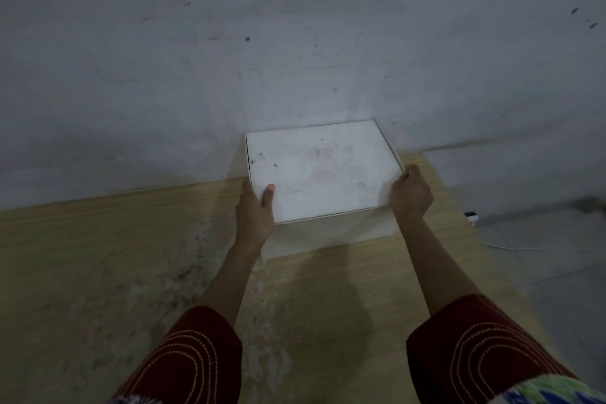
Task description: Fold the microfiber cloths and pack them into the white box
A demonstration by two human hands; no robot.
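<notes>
The white box (323,170) stands on the wooden table (98,256) against the wall, its lid down and marked with faint stains. My left hand (255,216) grips the box's near left corner, thumb resting on top of the lid. My right hand (410,195) holds the right edge of the lid, fingers curled around it. No microfiber cloths are in view; the inside of the box is hidden by the lid.
A grey scuffed wall (295,43) rises directly behind the table. The table's right edge runs diagonally past my right arm, with tiled floor (541,256), a white cable (515,248) and a small white plug (472,216) beyond it.
</notes>
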